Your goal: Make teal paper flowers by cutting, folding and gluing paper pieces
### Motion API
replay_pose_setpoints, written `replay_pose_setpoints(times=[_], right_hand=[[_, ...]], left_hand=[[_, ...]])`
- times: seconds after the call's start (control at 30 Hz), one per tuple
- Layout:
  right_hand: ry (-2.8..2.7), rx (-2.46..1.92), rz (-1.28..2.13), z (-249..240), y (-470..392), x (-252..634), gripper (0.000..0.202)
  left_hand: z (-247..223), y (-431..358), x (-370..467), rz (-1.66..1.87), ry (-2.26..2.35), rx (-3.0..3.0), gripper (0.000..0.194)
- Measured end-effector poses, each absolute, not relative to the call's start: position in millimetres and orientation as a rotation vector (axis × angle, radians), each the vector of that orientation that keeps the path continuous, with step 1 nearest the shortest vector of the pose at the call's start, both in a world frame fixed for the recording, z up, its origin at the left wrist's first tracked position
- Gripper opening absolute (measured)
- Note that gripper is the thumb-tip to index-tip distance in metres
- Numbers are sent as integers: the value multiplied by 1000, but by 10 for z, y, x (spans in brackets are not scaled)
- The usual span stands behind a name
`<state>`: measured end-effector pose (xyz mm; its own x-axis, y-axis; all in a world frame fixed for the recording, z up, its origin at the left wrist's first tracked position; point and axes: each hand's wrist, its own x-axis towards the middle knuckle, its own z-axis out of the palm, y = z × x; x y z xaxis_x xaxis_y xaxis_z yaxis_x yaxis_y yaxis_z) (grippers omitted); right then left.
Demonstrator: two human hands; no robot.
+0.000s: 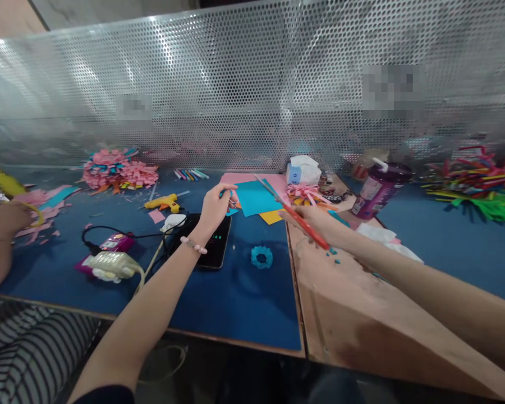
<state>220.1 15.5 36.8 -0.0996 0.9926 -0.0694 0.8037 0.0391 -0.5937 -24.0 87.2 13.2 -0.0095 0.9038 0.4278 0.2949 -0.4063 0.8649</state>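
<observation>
My left hand [217, 206], with a beaded bracelet on its wrist, has its fingers bent at the left edge of a blue paper sheet [256, 197]. Its fingertips appear to pinch the paper, though they partly hide the contact. In my right hand [313, 220] is a pair of red-handled scissors [303, 221], blades pointing up and left over the sheet's right side. Yellow paper [271, 217] and pink paper [273, 180] lie under and around the blue sheet. Nearer to me, a ring-shaped blue paper flower [261, 257] rests on the blue tabletop.
A phone [214, 247] lies beneath my left forearm. Left of it are a power plug adapter [113, 265] with cables and a yellow glue gun [163, 202]. A purple cup [379, 188] and tissue box [303, 170] stand right. Another person's hand [8, 219] is far left.
</observation>
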Motion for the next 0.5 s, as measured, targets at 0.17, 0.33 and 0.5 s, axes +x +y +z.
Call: replay_pose_setpoints(times=[0.17,0.33,0.5], right_hand=[[-2192,-1957,116,143,1054,1920,47],[-2230,-2039,-10,-71,1574,1897,51],[-2348,-1909,-136,7,1631,1965,42]], left_hand=[[72,952,-341,1146,1551,2113,31],[4,955,-369,923,1686,2337,32],[-97,955,-376,644,1721,2471,29]])
